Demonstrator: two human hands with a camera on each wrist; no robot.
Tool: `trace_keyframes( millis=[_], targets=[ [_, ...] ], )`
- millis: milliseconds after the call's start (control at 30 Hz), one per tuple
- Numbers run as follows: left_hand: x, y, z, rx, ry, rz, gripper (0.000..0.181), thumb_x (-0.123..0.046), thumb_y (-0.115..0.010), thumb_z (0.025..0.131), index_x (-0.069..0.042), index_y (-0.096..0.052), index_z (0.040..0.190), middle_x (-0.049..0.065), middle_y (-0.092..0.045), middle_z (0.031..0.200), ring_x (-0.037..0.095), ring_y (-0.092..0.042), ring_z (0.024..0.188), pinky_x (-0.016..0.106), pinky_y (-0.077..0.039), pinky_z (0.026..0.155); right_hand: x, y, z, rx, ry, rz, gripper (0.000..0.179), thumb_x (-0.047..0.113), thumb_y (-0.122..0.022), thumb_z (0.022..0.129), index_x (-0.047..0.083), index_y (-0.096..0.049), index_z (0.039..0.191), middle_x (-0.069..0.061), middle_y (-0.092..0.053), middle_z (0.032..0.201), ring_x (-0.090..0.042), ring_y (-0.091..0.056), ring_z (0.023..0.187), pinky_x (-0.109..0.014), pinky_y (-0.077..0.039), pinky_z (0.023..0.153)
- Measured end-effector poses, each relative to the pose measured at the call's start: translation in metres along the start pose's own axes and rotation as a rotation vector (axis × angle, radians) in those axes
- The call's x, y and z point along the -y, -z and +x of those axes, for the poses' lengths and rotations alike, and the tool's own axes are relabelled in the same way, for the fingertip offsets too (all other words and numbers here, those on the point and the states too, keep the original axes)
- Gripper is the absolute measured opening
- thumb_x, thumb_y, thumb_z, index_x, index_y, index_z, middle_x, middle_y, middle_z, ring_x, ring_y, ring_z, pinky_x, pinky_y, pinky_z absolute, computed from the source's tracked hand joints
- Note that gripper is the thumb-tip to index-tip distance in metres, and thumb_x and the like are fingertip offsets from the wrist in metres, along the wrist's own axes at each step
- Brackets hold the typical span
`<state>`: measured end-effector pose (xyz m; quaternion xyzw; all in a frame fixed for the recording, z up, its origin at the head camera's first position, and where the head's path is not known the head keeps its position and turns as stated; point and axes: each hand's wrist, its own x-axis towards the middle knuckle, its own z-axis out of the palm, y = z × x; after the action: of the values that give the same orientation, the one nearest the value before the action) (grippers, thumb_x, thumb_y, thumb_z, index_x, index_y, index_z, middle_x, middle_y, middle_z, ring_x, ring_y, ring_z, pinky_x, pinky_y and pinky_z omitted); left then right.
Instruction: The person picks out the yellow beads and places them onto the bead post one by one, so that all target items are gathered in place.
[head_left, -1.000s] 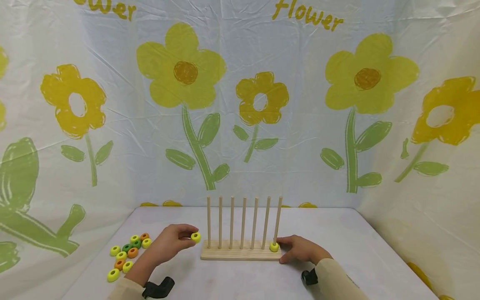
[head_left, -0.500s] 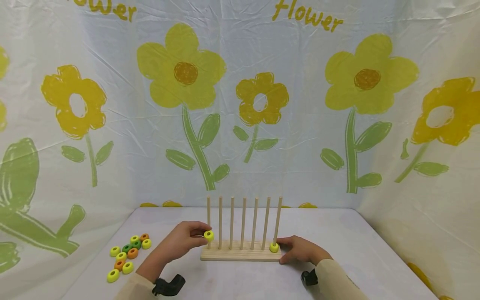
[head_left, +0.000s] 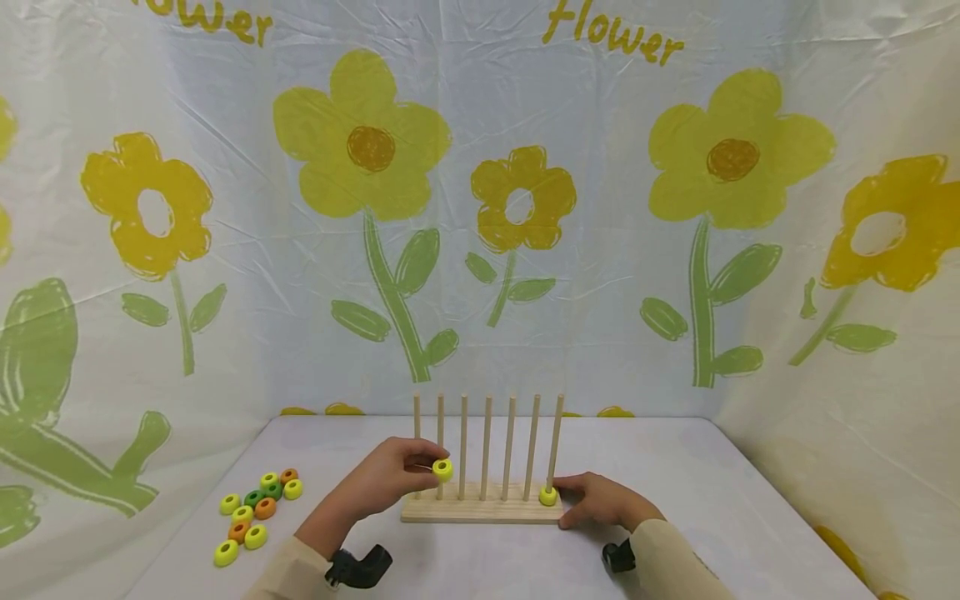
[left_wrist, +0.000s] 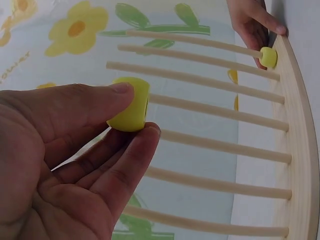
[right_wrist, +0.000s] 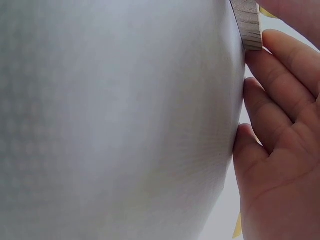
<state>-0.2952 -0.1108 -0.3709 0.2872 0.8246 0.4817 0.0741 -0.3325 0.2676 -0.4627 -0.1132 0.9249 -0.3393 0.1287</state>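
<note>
My left hand (head_left: 384, 478) pinches a yellow bead (head_left: 442, 470) between thumb and fingers. In the head view the bead overlaps the second peg from the left, above the wooden base (head_left: 480, 511) of the peg stand. Close up in the left wrist view, the held bead (left_wrist: 131, 105) shows its rounded side, with its hole turned toward the pegs (left_wrist: 220, 111). A second yellow bead (head_left: 548, 497) sits at the foot of the rightmost peg. My right hand (head_left: 600, 500) grips the right end of the stand, its fingers (right_wrist: 285, 80) against the base's end (right_wrist: 250, 30) in the right wrist view.
Loose yellow, green and orange beads lie in a cluster on the left of the white table (head_left: 480, 567), including an orange bead (head_left: 265, 508) and a yellow bead (head_left: 227, 552). A flower-printed cloth (head_left: 592, 333) hangs behind and at both sides.
My left hand has carried the yellow bead rightward, from left of the stand to in front of the second peg. The right hand and the stand have stayed in place.
</note>
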Motion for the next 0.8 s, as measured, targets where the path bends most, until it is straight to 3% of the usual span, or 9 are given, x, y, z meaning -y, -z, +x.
trace_keyframes(
  millis=[300, 800],
  targets=[
    [-0.019, -0.008, 0.010, 0.027, -0.026, -0.015, 0.040, -0.023, -0.070, 0.090, -0.009, -0.062, 0.126, 0.011, -0.061, 0.129, 0.025, -0.062, 0.115, 0.033, -0.056, 0.089, 0.001, 0.000, 0.000, 0.000, 0.009, -0.007, 0.069, 0.023, -0.086, 0.070, 0.014, -0.060, 0.134, -0.013, -0.057, 0.138, -0.039, -0.044, 0.133, -0.064, -0.031, 0.108],
    [-0.047, -0.031, 0.035, 0.042, -0.089, 0.026, 0.033, -0.025, -0.070, 0.090, -0.018, -0.066, 0.122, 0.002, -0.065, 0.122, 0.017, -0.063, 0.111, 0.029, -0.056, 0.087, -0.001, 0.000, 0.003, 0.003, -0.019, 0.001, 0.070, 0.024, -0.087, 0.068, 0.015, -0.061, 0.133, -0.011, -0.057, 0.137, -0.037, -0.045, 0.133, -0.063, -0.031, 0.108]
  ],
)
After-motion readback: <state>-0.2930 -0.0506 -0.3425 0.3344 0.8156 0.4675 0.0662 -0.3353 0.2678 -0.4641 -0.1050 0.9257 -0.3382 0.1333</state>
